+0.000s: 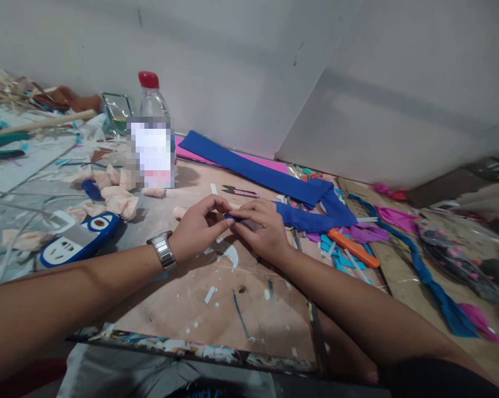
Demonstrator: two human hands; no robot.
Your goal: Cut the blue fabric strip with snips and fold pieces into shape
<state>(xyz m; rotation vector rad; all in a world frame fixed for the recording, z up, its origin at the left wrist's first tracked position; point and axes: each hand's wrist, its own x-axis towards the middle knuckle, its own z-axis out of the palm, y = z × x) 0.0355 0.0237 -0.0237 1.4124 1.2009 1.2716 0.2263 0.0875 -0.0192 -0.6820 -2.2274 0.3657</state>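
A long blue fabric strip folds back on itself at the right and runs in to my fingers. My left hand, with a metal watch on the wrist, pinches a small dark-blue end of it between thumb and forefinger. From the other side my right hand closes over the same end, its fingertips meeting those of the left; the fingers hide most of the held part. Just behind the hands lie pink-handled thread snips.
A phone leans against a red-capped bottle. To the left are a blue-and-white power strip, peach fabric pieces and green-handled pliers. An orange utility knife lies at right among scraps. The board's front edge is nearest me.
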